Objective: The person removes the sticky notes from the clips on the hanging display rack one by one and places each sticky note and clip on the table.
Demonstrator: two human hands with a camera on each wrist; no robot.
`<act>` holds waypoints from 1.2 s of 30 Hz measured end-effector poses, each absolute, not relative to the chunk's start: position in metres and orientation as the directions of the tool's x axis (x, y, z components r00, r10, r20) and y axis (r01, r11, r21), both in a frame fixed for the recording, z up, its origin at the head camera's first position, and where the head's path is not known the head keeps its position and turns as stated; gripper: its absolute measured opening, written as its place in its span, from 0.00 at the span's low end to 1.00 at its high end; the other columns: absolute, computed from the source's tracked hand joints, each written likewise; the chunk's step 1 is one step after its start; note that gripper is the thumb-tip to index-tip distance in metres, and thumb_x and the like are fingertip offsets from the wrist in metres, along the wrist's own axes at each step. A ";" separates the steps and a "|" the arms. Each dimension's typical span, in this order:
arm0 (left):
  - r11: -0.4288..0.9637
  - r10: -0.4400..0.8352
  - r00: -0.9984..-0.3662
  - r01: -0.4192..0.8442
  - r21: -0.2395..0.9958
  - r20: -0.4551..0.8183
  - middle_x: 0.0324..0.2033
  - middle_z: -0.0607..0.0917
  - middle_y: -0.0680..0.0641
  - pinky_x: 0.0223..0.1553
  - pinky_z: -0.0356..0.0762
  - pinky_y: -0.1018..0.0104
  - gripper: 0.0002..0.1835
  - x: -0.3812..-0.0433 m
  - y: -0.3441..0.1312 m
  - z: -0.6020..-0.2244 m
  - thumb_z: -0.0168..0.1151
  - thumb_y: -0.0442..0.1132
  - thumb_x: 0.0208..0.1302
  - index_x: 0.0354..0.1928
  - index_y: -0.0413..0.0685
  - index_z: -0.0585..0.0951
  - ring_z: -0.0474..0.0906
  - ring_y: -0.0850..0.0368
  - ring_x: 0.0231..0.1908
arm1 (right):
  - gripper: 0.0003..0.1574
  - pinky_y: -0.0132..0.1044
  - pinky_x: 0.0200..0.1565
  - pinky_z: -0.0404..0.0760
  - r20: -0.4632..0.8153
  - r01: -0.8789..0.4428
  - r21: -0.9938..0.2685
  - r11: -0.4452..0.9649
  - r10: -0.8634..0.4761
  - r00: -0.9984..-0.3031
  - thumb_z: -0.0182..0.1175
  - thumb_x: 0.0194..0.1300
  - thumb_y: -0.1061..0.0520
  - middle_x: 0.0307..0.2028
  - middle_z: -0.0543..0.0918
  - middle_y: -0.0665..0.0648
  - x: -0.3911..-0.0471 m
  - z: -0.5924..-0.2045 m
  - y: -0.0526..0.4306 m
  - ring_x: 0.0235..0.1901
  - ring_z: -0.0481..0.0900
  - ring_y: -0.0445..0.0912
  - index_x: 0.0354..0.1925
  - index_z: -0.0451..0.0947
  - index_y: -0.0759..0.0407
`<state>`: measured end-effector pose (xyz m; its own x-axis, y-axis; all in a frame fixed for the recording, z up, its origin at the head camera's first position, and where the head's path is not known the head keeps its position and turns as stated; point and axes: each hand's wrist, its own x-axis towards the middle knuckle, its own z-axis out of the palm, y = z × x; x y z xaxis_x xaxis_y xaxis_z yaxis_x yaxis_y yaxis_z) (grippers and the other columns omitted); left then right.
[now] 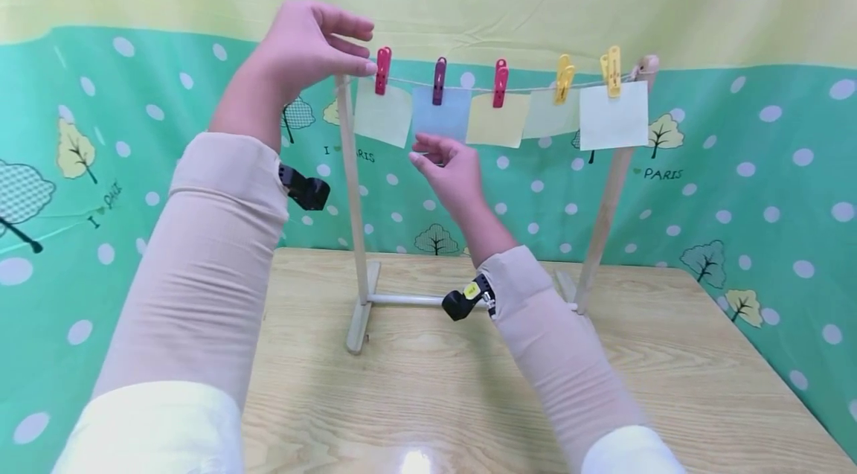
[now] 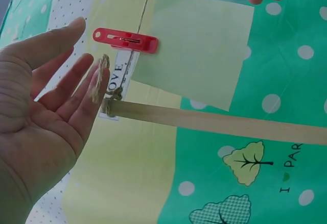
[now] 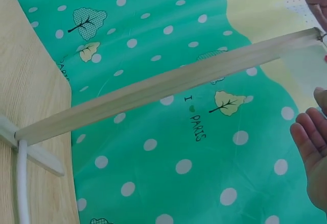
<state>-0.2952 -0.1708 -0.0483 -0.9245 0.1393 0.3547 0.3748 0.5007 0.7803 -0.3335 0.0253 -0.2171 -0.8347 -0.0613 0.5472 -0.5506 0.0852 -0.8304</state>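
Observation:
Five sheets hang from a string, each under a small clothespin. My left hand is raised at the string's left end, fingers spread. Its thumb lies close to a red clothespin; the left wrist view shows a gap between them. That clothespin clips a pale green paper square. My right hand holds nothing, its fingers loosely bent just below a blue paper square under a purple clothespin. Whether its fingertips touch the blue paper I cannot tell.
Further right hang a yellow sheet with a red clothespin, a pale sheet and a white sheet, both with yellow clothespins. A wooden post and another post hold the string above the wooden table.

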 end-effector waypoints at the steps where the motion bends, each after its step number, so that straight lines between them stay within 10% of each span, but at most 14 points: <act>1: 0.510 0.143 -0.926 0.372 0.776 0.350 0.59 0.80 0.52 0.64 0.68 0.62 0.32 -0.297 -0.170 -0.048 0.76 0.42 0.53 0.62 0.55 0.78 0.78 0.58 0.56 | 0.21 0.32 0.45 0.82 0.536 -0.538 -0.840 0.069 -0.051 -0.843 0.67 0.63 0.60 0.45 0.86 0.55 -0.334 -0.217 0.023 0.41 0.82 0.45 0.55 0.80 0.63; 36: 0.512 0.245 -0.934 0.353 0.783 0.260 0.49 0.86 0.47 0.49 0.81 0.64 0.30 -0.320 -0.159 -0.049 0.74 0.35 0.55 0.62 0.46 0.78 0.84 0.57 0.46 | 0.15 0.30 0.37 0.84 0.430 -0.427 -0.903 0.052 0.100 -0.897 0.69 0.62 0.58 0.35 0.86 0.56 -0.335 -0.211 -0.011 0.34 0.84 0.44 0.46 0.83 0.64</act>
<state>-0.3197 -0.1588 -0.0489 -0.9339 0.2451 0.2603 0.3526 0.5118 0.7834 -0.3354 -0.0113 -0.2112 -0.8973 0.0997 0.4300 -0.4269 0.0516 -0.9028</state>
